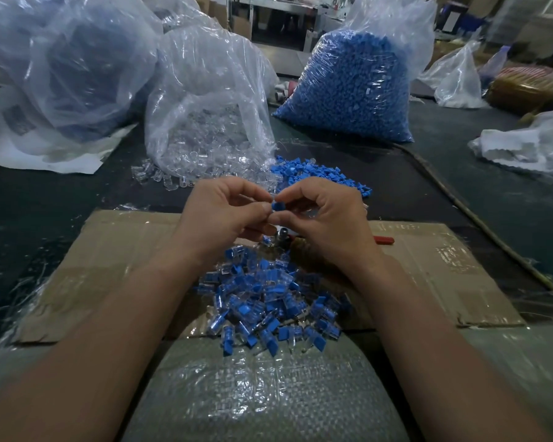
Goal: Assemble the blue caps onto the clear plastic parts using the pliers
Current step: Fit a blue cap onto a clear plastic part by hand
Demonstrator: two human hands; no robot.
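Note:
My right hand (326,221) pinches a small blue cap (277,206) between thumb and forefinger. My left hand (224,215) meets it from the left, its fingers curled round a clear plastic part (271,212) that is mostly hidden. The two hands touch above a sheet of cardboard (109,266). Below them lies a heap of assembled blue-and-clear pieces (268,301). The pliers (384,240) lie on the cardboard behind my right hand, only the red handle tips and a dark head showing.
A loose pile of blue caps (313,173) and an open bag of clear parts (211,138) sit just beyond the hands. A full bag of blue caps (351,87) stands behind. More plastic bags lie left and right. A woven sack (268,393) covers my lap.

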